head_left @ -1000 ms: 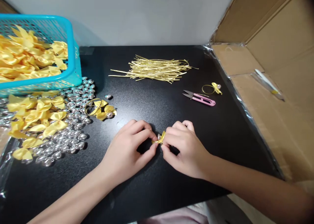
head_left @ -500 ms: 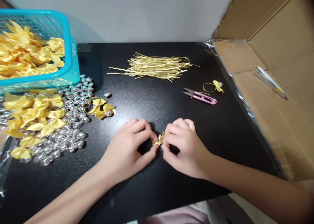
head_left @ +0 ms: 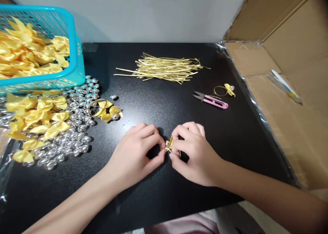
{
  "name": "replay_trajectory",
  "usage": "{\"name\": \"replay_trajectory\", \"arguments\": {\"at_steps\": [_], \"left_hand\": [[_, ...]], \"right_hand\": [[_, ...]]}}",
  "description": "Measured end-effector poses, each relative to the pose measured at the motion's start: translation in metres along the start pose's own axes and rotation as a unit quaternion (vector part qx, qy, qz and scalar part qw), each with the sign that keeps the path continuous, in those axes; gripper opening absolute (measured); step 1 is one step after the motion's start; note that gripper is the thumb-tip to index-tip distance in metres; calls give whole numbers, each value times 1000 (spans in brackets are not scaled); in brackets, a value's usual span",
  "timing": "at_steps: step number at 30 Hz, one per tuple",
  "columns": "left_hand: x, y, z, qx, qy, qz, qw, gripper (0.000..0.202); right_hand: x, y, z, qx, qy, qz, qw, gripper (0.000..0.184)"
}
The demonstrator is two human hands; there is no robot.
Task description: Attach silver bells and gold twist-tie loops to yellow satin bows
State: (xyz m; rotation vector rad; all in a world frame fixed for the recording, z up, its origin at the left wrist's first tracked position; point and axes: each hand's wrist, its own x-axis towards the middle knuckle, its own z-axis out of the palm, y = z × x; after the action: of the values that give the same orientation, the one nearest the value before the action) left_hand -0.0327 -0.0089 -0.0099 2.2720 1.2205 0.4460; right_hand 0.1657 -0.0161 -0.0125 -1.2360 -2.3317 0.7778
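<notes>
My left hand [head_left: 139,148] and my right hand [head_left: 193,152] meet at the front middle of the black table. Between their fingertips is a small yellow ribbon bow [head_left: 171,144] with a silver bead [head_left: 167,143] on it. The left thumb and forefinger are pinched together at the bow's left side. On its right side the right thumb and fingers close on it, and a bit of gold cord shows below them. Much of the bow is covered by the fingers.
A blue basket [head_left: 77,59] of yellow bows stands at the back left, with silver beads [head_left: 60,148] and loose bows [head_left: 38,114] before it. Gold cords [head_left: 166,69] lie at the back, pink thread snips [head_left: 216,102] and a finished-looking bow [head_left: 229,89] to the right. Cardboard [head_left: 282,114] borders the table.
The right fingers have shifted slightly on the bow, and more of its yellow ribbon and gold cord now shows by them. The whole view has moved a little.
</notes>
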Motion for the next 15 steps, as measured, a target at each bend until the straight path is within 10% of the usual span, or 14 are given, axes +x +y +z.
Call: {"name": "replay_trajectory", "arguments": {"at_steps": [15], "left_hand": [[-2,-2,5,-12,7,-9,1000,10]], "right_hand": [[1,6,-14,-25,-9,-27,999,14]]}}
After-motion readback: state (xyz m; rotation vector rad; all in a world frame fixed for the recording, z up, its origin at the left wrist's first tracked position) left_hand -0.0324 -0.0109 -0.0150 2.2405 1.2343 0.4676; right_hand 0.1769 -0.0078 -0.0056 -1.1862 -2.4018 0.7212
